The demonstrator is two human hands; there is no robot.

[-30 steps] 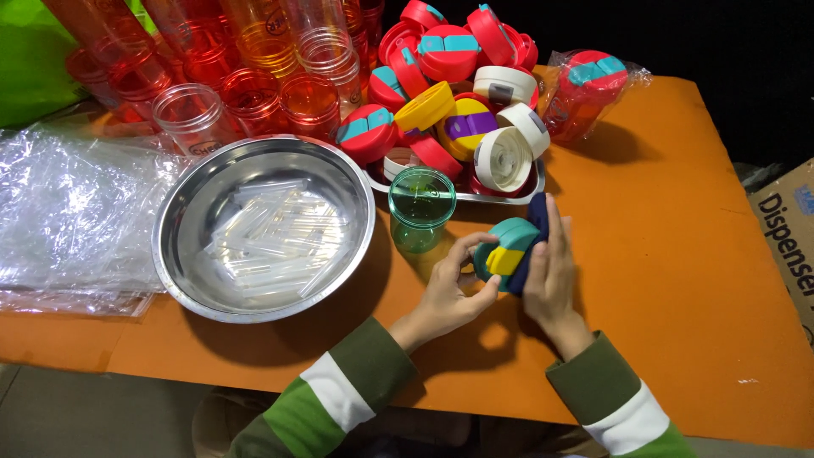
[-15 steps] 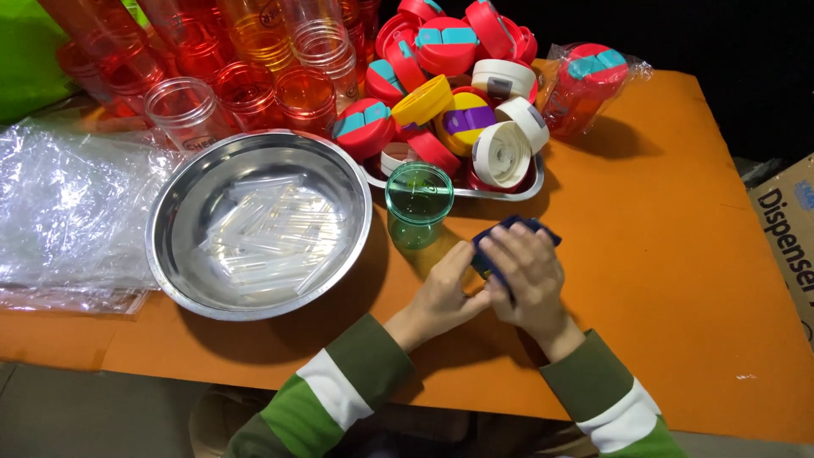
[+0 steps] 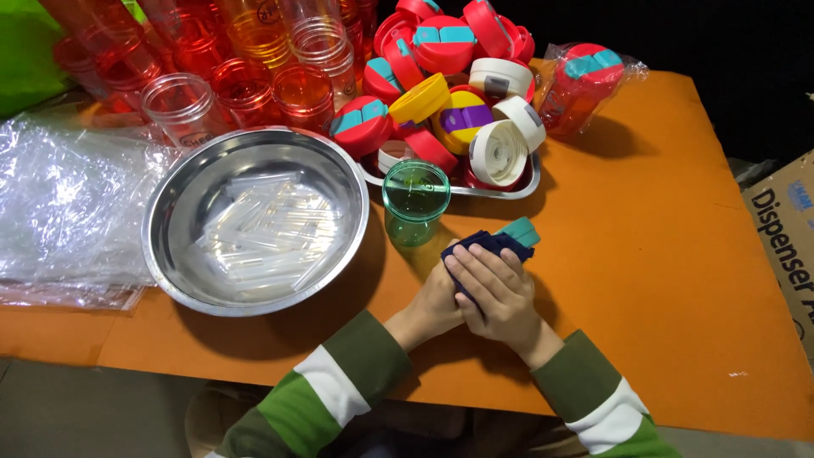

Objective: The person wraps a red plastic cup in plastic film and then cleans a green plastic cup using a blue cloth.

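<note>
Head view: both hands meet on the orange table point(image 3: 661, 280), just in front of a small green cup point(image 3: 415, 202). The right hand point(image 3: 500, 293) lies on top, fingers curled down over a dark blue lid point(image 3: 483, 246) with a teal tab at its far end. The left hand point(image 3: 441, 301) is tucked underneath and beside it, mostly hidden by the right; it presses against the lid from the near left side. So the lid sits clasped between the two hands, only its far edge and tab showing past the right fingertips.

To the left stands a steel bowl point(image 3: 170, 254) holding clear plastic tubes point(image 3: 263, 229). Behind the cup, a tray point(image 3: 517, 188) is heaped with red, yellow and white lids. Red and clear tumblers point(image 3: 246, 68) stand at the far left, beside crumpled plastic wrap point(image 3: 59, 212).
</note>
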